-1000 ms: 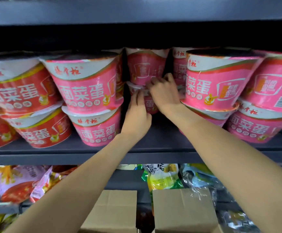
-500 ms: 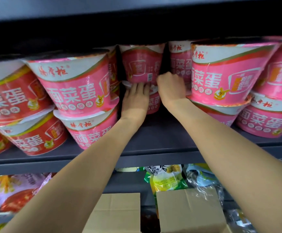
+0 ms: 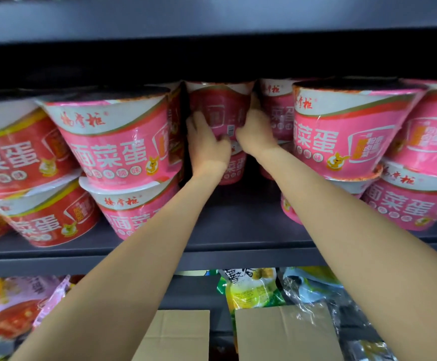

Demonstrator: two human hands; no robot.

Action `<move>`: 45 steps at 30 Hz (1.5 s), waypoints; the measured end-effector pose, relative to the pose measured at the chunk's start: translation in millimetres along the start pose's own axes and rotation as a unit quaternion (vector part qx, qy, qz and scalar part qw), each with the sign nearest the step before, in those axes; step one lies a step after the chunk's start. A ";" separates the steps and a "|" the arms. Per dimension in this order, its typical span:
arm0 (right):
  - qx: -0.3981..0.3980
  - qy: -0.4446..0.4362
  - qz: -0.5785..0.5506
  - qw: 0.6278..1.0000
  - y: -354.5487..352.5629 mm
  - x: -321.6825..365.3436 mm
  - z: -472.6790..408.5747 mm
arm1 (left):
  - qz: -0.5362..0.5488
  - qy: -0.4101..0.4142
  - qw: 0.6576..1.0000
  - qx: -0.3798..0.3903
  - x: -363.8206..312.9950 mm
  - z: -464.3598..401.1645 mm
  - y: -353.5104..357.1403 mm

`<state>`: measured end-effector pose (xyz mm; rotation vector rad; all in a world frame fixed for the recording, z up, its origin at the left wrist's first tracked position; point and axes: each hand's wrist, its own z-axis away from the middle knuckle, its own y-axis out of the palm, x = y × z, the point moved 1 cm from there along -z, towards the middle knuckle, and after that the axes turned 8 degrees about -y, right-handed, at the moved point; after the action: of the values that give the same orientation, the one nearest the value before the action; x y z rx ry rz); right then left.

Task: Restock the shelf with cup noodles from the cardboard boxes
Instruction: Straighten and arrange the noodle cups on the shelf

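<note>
Deep in the middle gap of the dark shelf [image 3: 238, 230], a pink noodle cup [image 3: 220, 105] sits on top of another pink cup [image 3: 234, 168]. My left hand [image 3: 205, 144] grips the upper cup's left side. My right hand [image 3: 255, 131] grips its right side, fingers curled round the wall. Stacked pink cups [image 3: 113, 142] stand to the left of the gap. More stacked pink cups [image 3: 342, 131] stand to the right.
Red cups [image 3: 16, 157] are stacked two high at the far left. Under the shelf lie snack bags [image 3: 251, 287]. An open cardboard box [image 3: 277, 332] shows its flaps at the bottom. The upper shelf board [image 3: 212, 19] hangs close above the cups.
Both hands have moved up from the lower back cup to the sides of the upper back cup. The camera has come closer to the shelf.
</note>
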<state>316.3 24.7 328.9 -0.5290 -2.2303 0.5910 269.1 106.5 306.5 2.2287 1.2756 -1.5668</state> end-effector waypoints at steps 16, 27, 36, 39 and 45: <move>-0.067 0.044 -0.041 0.996 0.4 3.6 31.1 | 0.147 -0.023 0.989 0.021 5.2 15.6 0.7; -0.047 0.010 -0.153 0.987 -9.2 2.5 62.2 | 0.215 -0.064 0.970 0.095 14.1 14.9 -1.9; -0.080 0.039 -0.146 0.985 -6.7 -3.4 50.6 | 0.130 -0.079 0.985 -0.076 15.5 19.9 7.0; -0.060 0.029 -0.161 0.985 -2.5 -2.4 49.2 | 0.176 -0.038 0.980 -0.085 25.8 25.9 7.5; -0.010 -0.011 -0.038 0.999 13.5 -5.3 43.3 | 0.074 0.001 0.997 0.034 29.6 12.7 17.3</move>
<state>289.4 22.0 292.1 -0.4485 -2.2678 0.5373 275.1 105.1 270.4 2.3078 1.0444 -1.5763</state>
